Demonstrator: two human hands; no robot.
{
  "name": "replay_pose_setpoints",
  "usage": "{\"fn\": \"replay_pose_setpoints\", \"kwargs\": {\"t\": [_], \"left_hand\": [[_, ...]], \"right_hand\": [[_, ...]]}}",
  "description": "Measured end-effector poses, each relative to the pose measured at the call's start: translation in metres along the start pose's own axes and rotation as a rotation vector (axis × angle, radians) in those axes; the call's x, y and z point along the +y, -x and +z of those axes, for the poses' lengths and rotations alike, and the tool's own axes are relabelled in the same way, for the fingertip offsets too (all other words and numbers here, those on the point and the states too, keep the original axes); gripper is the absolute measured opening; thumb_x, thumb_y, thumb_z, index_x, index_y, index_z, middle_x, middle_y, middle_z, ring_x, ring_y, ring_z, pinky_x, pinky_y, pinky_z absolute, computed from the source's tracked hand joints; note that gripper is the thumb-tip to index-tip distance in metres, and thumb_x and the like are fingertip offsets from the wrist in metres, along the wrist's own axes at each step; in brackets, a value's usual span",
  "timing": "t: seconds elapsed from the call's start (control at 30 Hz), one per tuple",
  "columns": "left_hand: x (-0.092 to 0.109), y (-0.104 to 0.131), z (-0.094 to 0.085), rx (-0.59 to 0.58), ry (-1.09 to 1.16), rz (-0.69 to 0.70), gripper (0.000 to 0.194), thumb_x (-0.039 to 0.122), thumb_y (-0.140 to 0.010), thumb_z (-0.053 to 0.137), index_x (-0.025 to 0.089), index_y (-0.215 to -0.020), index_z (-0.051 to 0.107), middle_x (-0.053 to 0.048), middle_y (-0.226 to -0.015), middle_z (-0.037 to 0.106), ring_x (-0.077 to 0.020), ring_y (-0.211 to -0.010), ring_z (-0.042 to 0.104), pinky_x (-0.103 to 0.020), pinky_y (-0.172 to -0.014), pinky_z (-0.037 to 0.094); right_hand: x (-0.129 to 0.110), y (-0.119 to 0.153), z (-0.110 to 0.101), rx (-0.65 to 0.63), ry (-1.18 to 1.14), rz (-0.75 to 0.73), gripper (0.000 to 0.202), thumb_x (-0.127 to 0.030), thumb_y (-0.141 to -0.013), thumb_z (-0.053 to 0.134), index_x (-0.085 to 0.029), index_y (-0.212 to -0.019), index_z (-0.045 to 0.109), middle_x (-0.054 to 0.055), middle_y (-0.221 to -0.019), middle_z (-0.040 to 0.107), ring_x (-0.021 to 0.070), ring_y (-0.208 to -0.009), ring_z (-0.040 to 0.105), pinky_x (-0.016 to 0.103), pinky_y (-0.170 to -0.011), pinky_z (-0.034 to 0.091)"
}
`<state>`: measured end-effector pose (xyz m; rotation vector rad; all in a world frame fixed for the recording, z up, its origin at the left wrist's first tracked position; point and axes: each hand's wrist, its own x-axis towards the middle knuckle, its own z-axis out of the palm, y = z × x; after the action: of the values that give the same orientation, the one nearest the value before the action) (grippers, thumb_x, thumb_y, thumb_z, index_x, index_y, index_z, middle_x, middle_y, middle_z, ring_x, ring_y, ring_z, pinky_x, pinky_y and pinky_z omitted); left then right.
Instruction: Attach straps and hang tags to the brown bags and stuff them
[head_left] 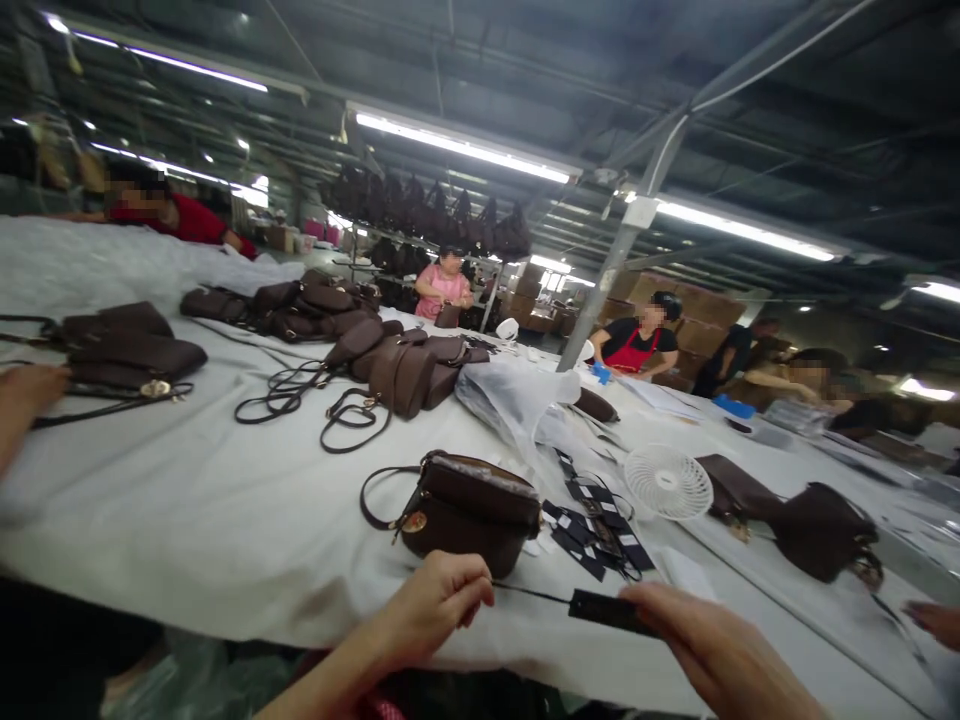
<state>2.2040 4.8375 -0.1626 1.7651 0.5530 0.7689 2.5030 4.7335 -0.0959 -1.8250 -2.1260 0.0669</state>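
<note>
In front of me a dark brown handbag (472, 515) stands on the white-covered table, its top open with grey filling showing and its strap looped to the left. My left hand (450, 590), just below the bag, pinches the end of a thin black cord. That cord runs taut to a black hang tag (611, 610), which my right hand (690, 635) grips by its far end. Beyond my right hand lies a loose spread of black hang tags (596, 525) with small white labels.
A white fan (667, 482) stands right of the tags, near more brown bags (821, 530). Piled brown bags (405, 370) and clear plastic (517, 400) lie farther back. At the left edge another person's hand (30, 390) touches a bag. Co-workers stand around the table by a metal post (619, 260).
</note>
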Motion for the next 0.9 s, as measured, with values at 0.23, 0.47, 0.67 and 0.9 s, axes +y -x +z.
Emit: {"fn": "replay_pose_setpoints", "kwargs": {"t": [0.23,0.47,0.67,0.9], "left_hand": [[0.005,0.023,-0.005,0.072,-0.669,0.332,0.020,0.021,-0.086,0.057,0.022,-0.070,0.068,-0.004,-0.060,0.065,-0.0173,-0.050,0.054,-0.027,-0.049,0.029],[0.004,0.027,-0.034,0.143,-0.633,0.259,0.023,0.024,-0.091,0.053,0.021,-0.073,0.066,-0.003,-0.066,0.066,-0.0178,-0.060,0.058,-0.027,-0.054,0.032],[-0.013,-0.005,-0.086,0.368,-0.057,0.125,0.028,0.028,-0.093,0.044,0.018,-0.081,0.067,-0.003,-0.077,0.065,-0.0170,-0.071,0.056,-0.024,-0.067,0.040],[-0.030,-0.060,-0.134,0.342,-0.046,-0.035,0.023,0.021,-0.076,0.056,0.016,-0.094,0.069,-0.004,-0.082,0.066,-0.0198,-0.077,0.057,-0.027,-0.070,0.042]], "right_hand": [[-0.074,-0.021,0.108,-0.323,-0.988,0.074,0.068,-0.055,-0.081,0.063,-0.033,-0.142,0.045,0.010,-0.135,0.057,0.0273,-0.098,0.067,0.035,-0.074,0.056],[-0.110,-0.065,0.114,-0.377,-0.857,0.114,0.039,-0.054,-0.091,0.050,-0.022,-0.110,0.061,0.002,-0.081,0.064,0.0078,-0.047,0.047,0.020,-0.044,0.037],[-0.129,-0.118,0.057,-0.236,-0.166,-0.312,0.023,-0.032,-0.094,0.044,-0.022,-0.078,0.057,-0.001,-0.069,0.061,0.0133,-0.062,0.055,0.023,-0.058,0.040],[-0.141,-0.161,0.049,-0.150,-0.101,-0.200,0.028,-0.038,-0.095,0.043,-0.023,-0.075,0.055,-0.002,-0.063,0.060,0.0135,-0.056,0.055,0.023,-0.053,0.039]]}}
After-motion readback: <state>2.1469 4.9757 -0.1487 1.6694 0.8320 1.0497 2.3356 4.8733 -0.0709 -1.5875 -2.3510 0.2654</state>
